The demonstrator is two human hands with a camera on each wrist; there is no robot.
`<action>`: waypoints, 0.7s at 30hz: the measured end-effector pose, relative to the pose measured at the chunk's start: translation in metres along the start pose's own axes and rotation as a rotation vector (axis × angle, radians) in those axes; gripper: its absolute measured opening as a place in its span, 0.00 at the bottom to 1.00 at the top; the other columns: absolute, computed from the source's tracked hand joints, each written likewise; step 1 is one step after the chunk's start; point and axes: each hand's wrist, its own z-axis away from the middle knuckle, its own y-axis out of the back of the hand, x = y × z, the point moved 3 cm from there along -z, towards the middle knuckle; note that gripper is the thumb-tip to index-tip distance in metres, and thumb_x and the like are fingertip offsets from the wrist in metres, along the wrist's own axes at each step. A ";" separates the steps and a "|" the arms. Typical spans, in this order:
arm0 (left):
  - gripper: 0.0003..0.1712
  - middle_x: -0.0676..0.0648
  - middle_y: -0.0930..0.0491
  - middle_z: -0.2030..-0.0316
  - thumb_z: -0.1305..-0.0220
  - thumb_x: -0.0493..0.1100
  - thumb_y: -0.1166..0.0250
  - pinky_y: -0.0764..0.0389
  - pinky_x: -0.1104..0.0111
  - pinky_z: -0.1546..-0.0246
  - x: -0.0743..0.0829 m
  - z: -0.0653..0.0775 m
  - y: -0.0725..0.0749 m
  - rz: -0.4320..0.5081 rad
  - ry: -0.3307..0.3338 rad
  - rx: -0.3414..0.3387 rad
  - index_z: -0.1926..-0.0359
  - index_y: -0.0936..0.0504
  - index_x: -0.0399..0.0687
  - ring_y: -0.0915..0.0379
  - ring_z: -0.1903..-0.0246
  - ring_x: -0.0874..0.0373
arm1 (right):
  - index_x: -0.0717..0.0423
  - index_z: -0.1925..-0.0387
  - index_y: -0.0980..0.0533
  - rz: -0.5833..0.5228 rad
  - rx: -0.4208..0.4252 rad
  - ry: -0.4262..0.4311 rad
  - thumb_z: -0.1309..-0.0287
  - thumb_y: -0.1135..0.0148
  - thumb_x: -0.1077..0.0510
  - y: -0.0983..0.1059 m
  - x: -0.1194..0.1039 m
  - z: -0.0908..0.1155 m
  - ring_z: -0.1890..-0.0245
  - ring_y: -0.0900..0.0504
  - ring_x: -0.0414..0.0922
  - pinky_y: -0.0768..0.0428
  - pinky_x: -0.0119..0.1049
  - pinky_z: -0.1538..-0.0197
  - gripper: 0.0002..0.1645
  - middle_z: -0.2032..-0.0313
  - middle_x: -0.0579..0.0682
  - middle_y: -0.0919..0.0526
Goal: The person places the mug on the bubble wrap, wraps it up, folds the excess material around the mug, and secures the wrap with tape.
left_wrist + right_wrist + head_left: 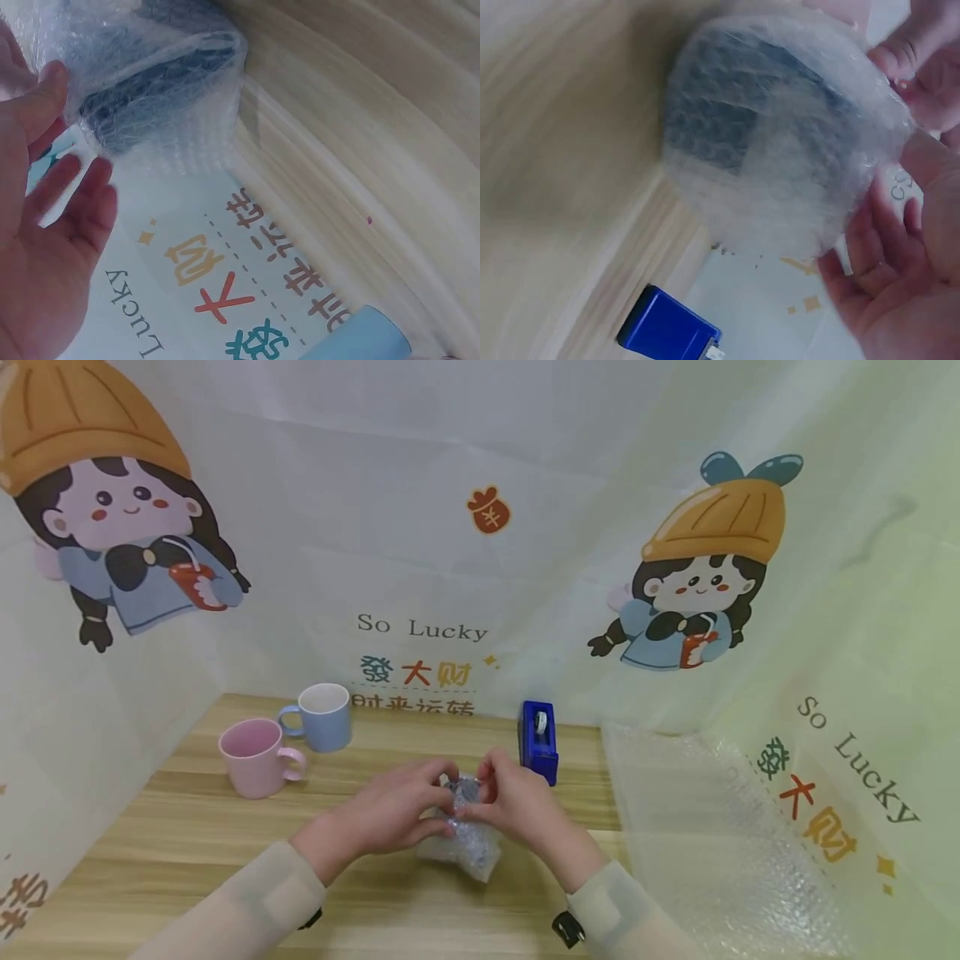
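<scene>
A bundle of clear bubble wrap [476, 853] around a dark item is between both hands, just above or on the wooden table. What the item is, the wrap hides; it looks dark blue-grey in the left wrist view. My left hand [397, 807] pinches the wrap's upper left edge between thumb and fingers. From the other side, my right hand [522, 800] pinches the wrap near the top, its fingertips close to the left ones. The wrapped bundle [772, 142] fills much of the right wrist view, the right thumb and fingers at its edge.
A pink mug [253, 766] and a light blue mug [327, 723] stand at the table's back left. Behind the right hand is a blue tape dispenser [536, 739]. A flat bubble wrap sheet [678, 843] covers the right side. Printed cloth [420, 527] hangs around the table.
</scene>
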 end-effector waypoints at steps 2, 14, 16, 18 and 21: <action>0.11 0.54 0.20 0.57 0.40 0.55 0.26 0.20 0.64 0.53 0.000 -0.002 -0.002 0.011 0.013 -0.028 0.65 0.14 0.55 0.25 0.57 0.61 | 0.50 0.59 0.27 0.082 0.108 0.152 0.46 0.23 0.44 0.001 -0.002 0.009 0.66 0.23 0.41 0.22 0.33 0.62 0.24 0.64 0.44 0.22; 0.08 0.53 0.27 0.55 0.37 0.48 0.27 0.19 0.66 0.55 -0.002 -0.002 0.006 0.153 0.109 -0.068 0.60 0.14 0.50 0.25 0.59 0.59 | 0.48 0.47 0.19 0.503 0.133 0.427 0.43 0.30 0.35 -0.018 -0.007 0.036 0.47 0.19 0.45 0.21 0.41 0.40 0.29 0.51 0.44 0.13; 0.09 0.49 0.24 0.55 0.33 0.44 0.31 0.17 0.64 0.53 -0.008 0.000 0.004 0.228 0.192 0.002 0.55 0.14 0.46 0.23 0.56 0.56 | 0.47 0.48 0.18 0.501 0.113 0.401 0.41 0.32 0.36 -0.020 -0.008 0.033 0.47 0.19 0.45 0.22 0.42 0.40 0.27 0.51 0.43 0.12; 0.12 0.45 0.20 0.54 0.31 0.42 0.34 0.16 0.61 0.53 -0.016 0.002 0.001 0.286 0.331 0.076 0.50 0.15 0.41 0.21 0.56 0.54 | 0.47 0.48 0.18 0.483 0.089 0.378 0.41 0.32 0.37 -0.021 -0.009 0.030 0.46 0.20 0.45 0.23 0.42 0.38 0.26 0.51 0.43 0.12; 0.14 0.43 0.15 0.55 0.28 0.43 0.37 0.16 0.61 0.57 -0.028 0.001 -0.009 0.345 0.553 0.123 0.48 0.15 0.41 0.19 0.59 0.56 | 0.46 0.47 0.17 0.444 0.048 0.336 0.40 0.33 0.38 -0.022 -0.008 0.028 0.45 0.22 0.45 0.24 0.43 0.38 0.25 0.50 0.42 0.12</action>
